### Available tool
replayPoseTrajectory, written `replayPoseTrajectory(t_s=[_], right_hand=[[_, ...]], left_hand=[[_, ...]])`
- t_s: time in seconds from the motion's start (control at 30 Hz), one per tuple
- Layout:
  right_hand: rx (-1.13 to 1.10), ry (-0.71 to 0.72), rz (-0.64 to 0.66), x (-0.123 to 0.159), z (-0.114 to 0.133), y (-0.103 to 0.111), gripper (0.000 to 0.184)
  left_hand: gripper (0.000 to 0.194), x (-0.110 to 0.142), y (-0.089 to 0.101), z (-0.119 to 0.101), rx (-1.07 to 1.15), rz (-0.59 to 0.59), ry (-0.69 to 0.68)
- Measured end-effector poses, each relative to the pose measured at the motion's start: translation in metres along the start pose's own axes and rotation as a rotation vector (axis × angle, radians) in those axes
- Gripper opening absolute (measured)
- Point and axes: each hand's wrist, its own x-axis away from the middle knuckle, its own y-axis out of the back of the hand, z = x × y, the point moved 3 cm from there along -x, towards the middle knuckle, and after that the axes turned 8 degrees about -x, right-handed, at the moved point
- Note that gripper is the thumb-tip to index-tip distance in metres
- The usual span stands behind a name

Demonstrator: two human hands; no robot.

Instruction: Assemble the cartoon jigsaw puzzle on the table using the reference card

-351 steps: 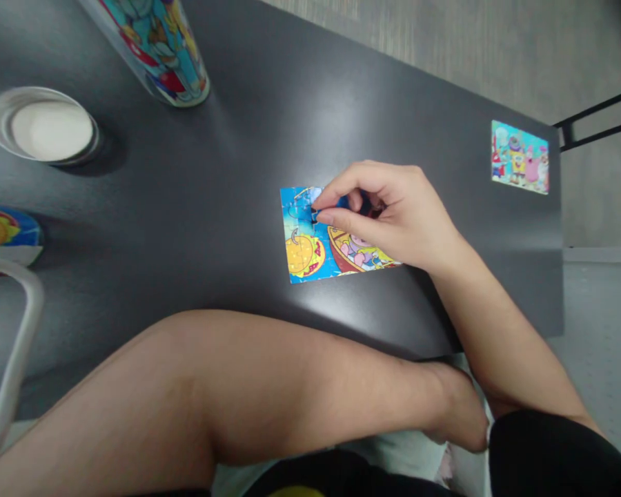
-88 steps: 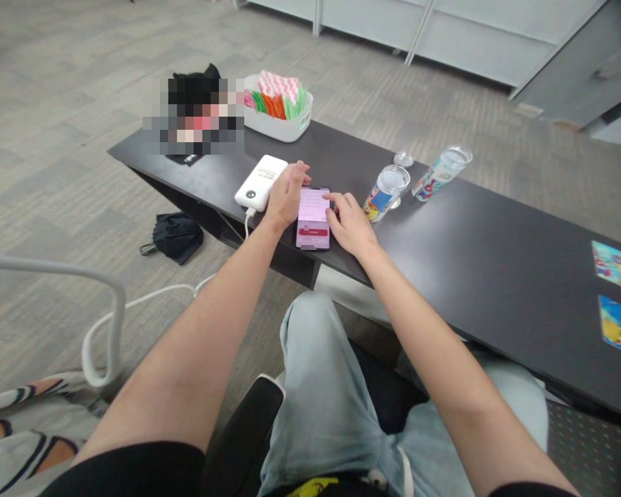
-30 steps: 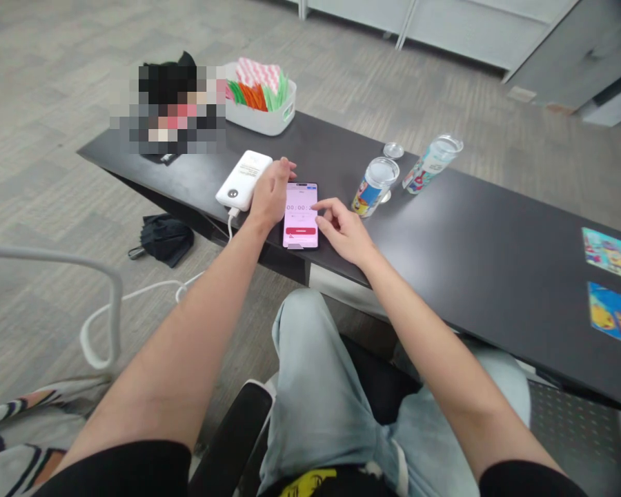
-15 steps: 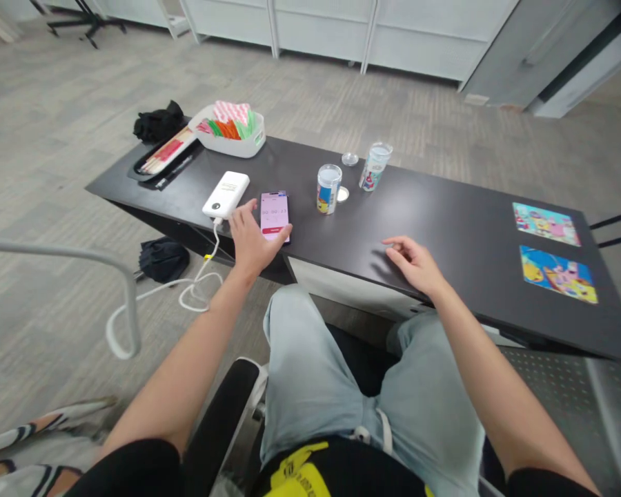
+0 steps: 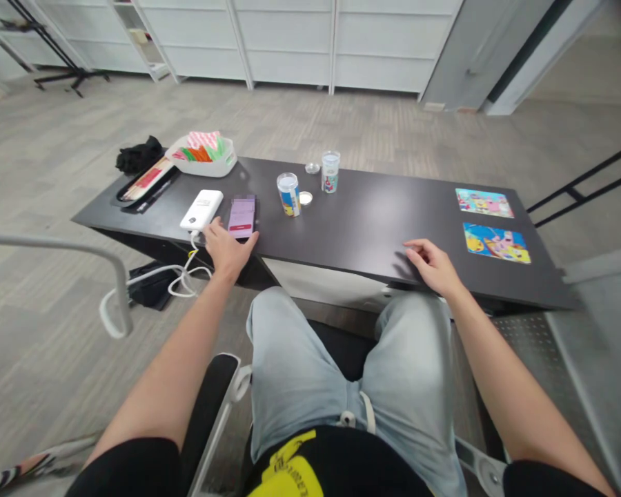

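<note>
My left hand [image 5: 226,248] rests at the near edge of the black table [image 5: 362,228], fingers apart, touching the lower end of a phone [image 5: 242,217] with a pink screen. A white power bank [image 5: 202,210] lies just left of the phone. My right hand [image 5: 431,262] lies on the table's near edge further right, fingers loosely spread, holding nothing. Two finished cartoon puzzles lie at the right end: one [image 5: 495,242] near my right hand, one [image 5: 484,203] behind it.
Two picture-printed canisters [image 5: 288,194] [image 5: 330,171] stand mid-table with lids [image 5: 306,198] beside them. A white basket of coloured packets [image 5: 203,153], a dark tray [image 5: 143,185] and a black cloth [image 5: 139,154] sit at the left end. A white cable [image 5: 183,279] hangs to the floor.
My right hand left the phone and slid right along the table edge. My left hand drew back to the phone's near end. The view rose and pulled back.
</note>
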Motion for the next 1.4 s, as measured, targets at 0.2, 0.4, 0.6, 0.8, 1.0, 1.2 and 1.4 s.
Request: replayPoseTrajectory(t_s=[0.2, 0.4, 0.6, 0.8, 1.0, 1.2, 1.4], right_hand=[[0.125, 0.028, -0.011, 0.023, -0.014, 0.022, 0.033], [0.434, -0.083, -0.322, 0.04, -0.03, 0.102, 0.058], [0.639, -0.337, -0.354, 0.033, -0.052, 0.148, 0.082], [0.709, -0.427, -0.238, 0.02, -0.058, 0.148, 0.081], [0.714, -0.445, -0.173, 0.019, -0.053, 0.149, 0.085], [0.703, -0.445, -0.131, 0.015, -0.051, 0.151, 0.085], [0.701, -0.446, -0.122, 0.01, -0.053, 0.153, 0.088]], left_hand=[[0.118, -0.014, 0.006, -0.022, 0.021, -0.081, 0.017], [0.098, 0.031, -0.022, -0.082, 0.056, -0.068, -0.261], [0.094, 0.065, -0.058, -0.159, -0.054, 0.042, -0.589], [0.107, 0.063, -0.072, -0.198, -0.138, 0.184, -0.783], [0.121, 0.056, -0.075, -0.212, -0.181, 0.277, -0.881], [0.123, 0.056, -0.079, -0.223, -0.173, 0.293, -0.909], [0.121, 0.05, -0.088, -0.233, -0.135, 0.297, -0.915]])
